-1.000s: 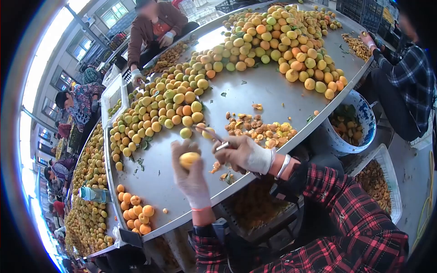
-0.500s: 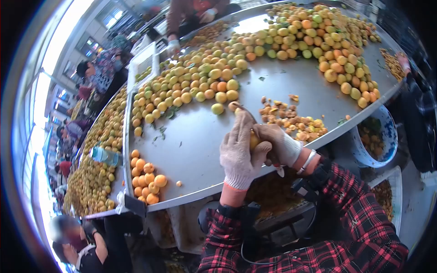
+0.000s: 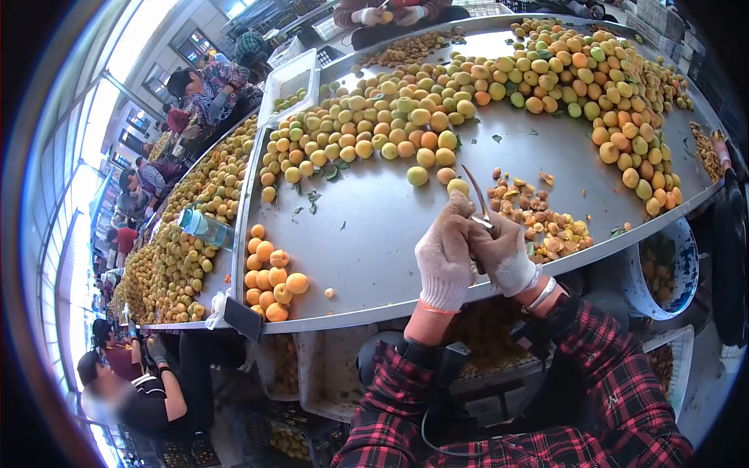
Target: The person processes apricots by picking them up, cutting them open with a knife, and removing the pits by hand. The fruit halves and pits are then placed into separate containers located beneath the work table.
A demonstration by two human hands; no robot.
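Observation:
Both hands wear whitish gloves with brownish fingers and meet over the metal table's near edge. My left hand [image 3: 446, 253] is closed, its fingers pressed together against the right; what it holds is hidden. In my right hand [image 3: 503, 253] is a knife [image 3: 476, 191], its thin curved blade pointing up and away. Just beyond the left fingertips lies a yellowish apricot [image 3: 459, 186]. A heap of split apricot pieces [image 3: 546, 218] sits right of the knife. Whole apricots [image 3: 374, 129] form a long band across the table behind the hands.
Orange apricots [image 3: 273, 277] are grouped at the table's [image 3: 367, 257] left corner. Beyond its left rim stands a blue-green bottle [image 3: 204, 226]. A white tray [image 3: 292, 82] lies at the back left, a blue-and-white bucket [image 3: 672, 269] below the right edge. Other people sit around.
The view has swung left, so the table appears farther right. My hands, apart a second ago with an apricot in the left, are now together, and that fruit no longer shows.

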